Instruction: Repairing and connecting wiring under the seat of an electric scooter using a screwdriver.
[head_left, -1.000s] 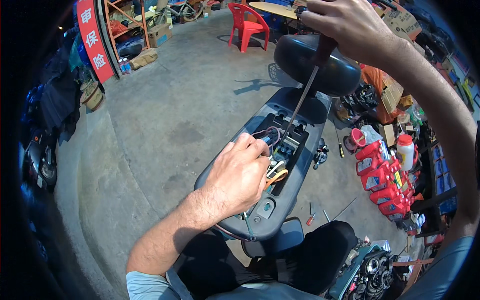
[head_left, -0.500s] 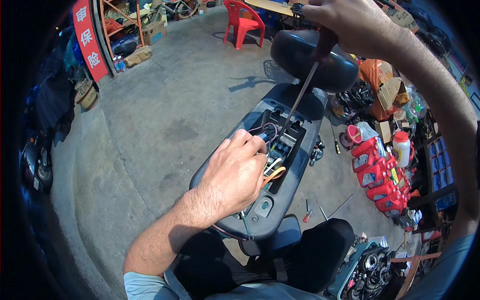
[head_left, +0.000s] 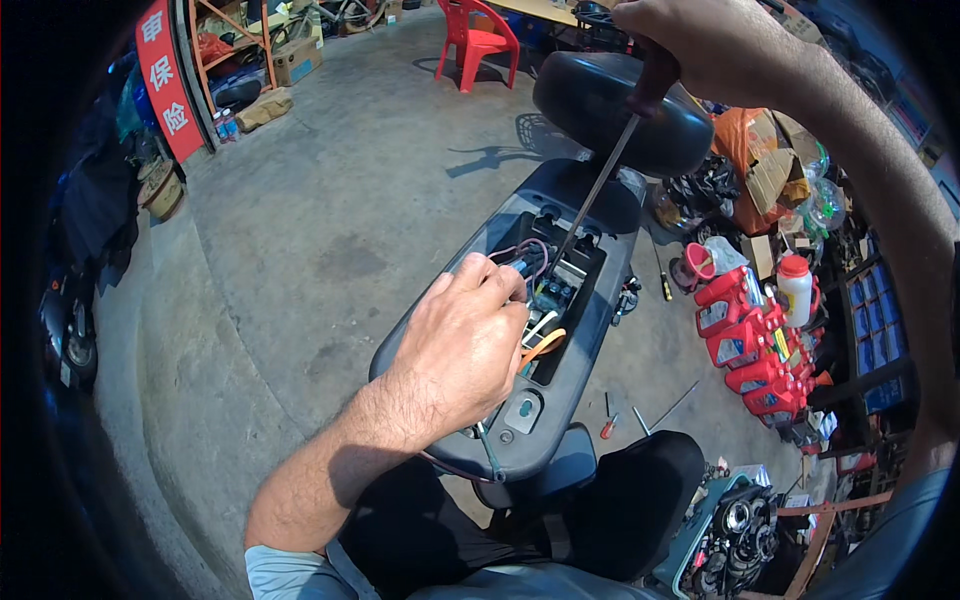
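At the far left, one dark motorbike (head_left: 75,335) stands partly in shadow. Next come one potted plant (head_left: 161,192), one red banner (head_left: 164,82) and, on the floor beside an orange rack, one cardboard box (head_left: 296,63).

Near the centre, the left hand (head_left: 458,335) reaches over one long grey vehicle body (head_left: 545,432). Its grip is bunched at the wiring in the body's single open bay; what lies between the fingertips is hidden, so I cannot tell if it pinches anything. Behind, well apart, is one red chair (head_left: 480,42). Beside the hand, one orange cable (head_left: 544,347) loops out of the bay.

One long screwdriver (head_left: 603,184) slants down into the bay, its tip hard to make out. One rounded black cushion (head_left: 592,105) rises behind it. The right hand (head_left: 712,45) is high up, its grip wrapped around the screwdriver's dark red handle.

On the floor to the right lie two more screwdrivers, one red-handled (head_left: 608,427), one yellow-handled (head_left: 667,288). Beyond are at least four red jugs (head_left: 737,345) and one white bottle (head_left: 796,297) with a red cap.
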